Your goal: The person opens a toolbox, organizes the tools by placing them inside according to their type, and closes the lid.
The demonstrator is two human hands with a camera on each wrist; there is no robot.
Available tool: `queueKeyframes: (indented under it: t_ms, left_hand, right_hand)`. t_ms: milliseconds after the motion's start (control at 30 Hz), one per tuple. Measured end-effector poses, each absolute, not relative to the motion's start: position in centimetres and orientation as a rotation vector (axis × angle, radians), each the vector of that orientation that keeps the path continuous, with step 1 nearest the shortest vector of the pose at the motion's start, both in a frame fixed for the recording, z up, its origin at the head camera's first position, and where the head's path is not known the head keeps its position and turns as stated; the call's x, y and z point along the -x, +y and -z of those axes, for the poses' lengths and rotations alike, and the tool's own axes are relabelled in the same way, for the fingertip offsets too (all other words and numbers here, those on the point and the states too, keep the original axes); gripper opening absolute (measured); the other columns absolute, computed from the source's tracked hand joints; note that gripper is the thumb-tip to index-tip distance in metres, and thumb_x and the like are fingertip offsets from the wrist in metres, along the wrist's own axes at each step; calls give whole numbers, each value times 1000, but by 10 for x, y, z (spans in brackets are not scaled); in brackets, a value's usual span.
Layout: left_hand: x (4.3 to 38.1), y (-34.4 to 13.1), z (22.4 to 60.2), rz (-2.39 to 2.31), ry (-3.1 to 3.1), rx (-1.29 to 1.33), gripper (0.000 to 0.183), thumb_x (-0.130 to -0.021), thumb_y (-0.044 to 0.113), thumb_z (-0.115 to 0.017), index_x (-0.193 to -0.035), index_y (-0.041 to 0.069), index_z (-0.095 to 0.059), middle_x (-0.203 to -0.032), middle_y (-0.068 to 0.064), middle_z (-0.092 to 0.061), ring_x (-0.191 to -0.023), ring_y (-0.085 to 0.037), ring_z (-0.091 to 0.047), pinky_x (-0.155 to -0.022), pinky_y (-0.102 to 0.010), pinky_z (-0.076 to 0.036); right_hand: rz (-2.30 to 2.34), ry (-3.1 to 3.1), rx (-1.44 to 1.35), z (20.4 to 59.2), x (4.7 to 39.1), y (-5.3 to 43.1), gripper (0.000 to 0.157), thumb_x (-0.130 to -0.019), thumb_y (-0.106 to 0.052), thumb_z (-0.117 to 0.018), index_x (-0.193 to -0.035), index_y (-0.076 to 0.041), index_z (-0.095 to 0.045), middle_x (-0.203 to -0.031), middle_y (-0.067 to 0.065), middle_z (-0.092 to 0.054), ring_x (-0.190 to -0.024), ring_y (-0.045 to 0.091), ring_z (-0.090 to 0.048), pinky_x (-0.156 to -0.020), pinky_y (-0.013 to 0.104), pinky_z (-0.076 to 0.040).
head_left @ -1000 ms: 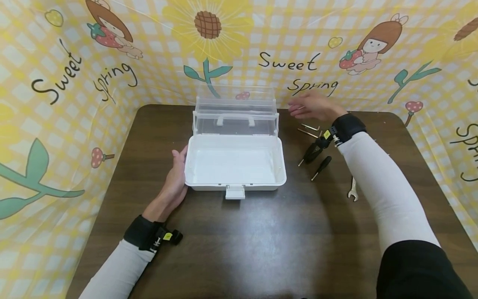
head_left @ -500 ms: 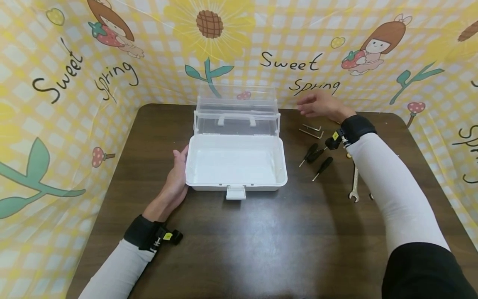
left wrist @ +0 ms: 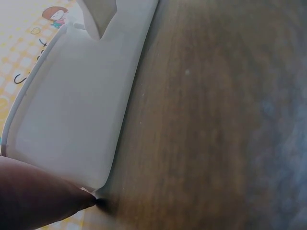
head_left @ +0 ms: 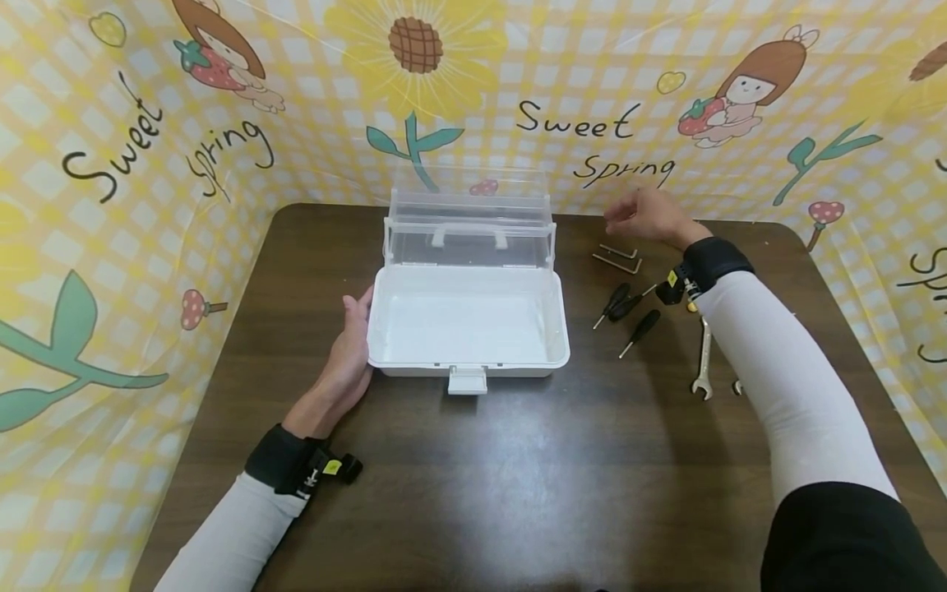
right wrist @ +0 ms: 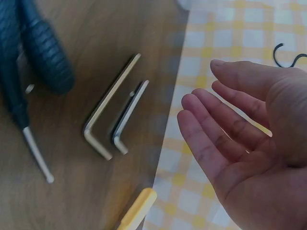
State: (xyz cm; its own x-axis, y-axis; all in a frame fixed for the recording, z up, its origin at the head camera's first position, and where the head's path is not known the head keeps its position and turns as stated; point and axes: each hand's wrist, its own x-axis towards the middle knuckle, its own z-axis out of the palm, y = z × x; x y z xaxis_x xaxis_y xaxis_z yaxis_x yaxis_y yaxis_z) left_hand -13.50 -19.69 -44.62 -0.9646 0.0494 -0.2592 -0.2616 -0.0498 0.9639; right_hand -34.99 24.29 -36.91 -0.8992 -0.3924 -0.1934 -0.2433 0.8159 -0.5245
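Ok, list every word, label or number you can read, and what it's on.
"Sweet": left cloth wall
"Spring": left cloth wall
"Sweet": back cloth wall
"Spring": back cloth wall
Right cloth wall: lettering cut off by picture edge
Left wrist tag, right wrist tag: too small to read

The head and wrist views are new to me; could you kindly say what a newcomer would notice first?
Probably the open white plastic box toward the back of the dark brown wooden table, the left hand against its side. The yellow and white checked cloth behind, with its yellow sunflower print, also stands out. Right of the box, two L-shaped metal keys lie near the right hand.
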Motion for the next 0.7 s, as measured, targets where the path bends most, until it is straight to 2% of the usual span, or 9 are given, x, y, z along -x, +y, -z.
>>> queueKeyframes:
  t_ms: [267,433,700]
  left_hand:
    - [133,-197,445,-2109,1999,255,87,-86,79,-14,-160,32,-8,-166,10,-9,-149,-9,-10,-119,-40,-14]
    - [133,-197,444,-2104,2001,253,88,-86,79,-13,-160,32,-8,-166,10,-8,-149,-9,-9,-119,-40,-13]
    - [133,-198,445,-2112,2000,226,87,-87,79,-14,-160,32,-7,-166,10,-8,-149,-10,-9,-119,-41,-13]
  right_hand:
    - [592,2770,647,390,353,253,32,-84,-9,-72,-113,7,-69,-109,24,-71,-100,38,-66,-89,51,-50]
    - [560,2765,673,402,353,256,33,-82,-1,-70,-113,11,-68,-110,28,-69,-99,40,-66,-87,53,-51]
    - [426,2809,674,415,351,257,36,-80,-4,-72,-114,7,-68,-105,25,-71,-94,36,-67,-83,50,-52]
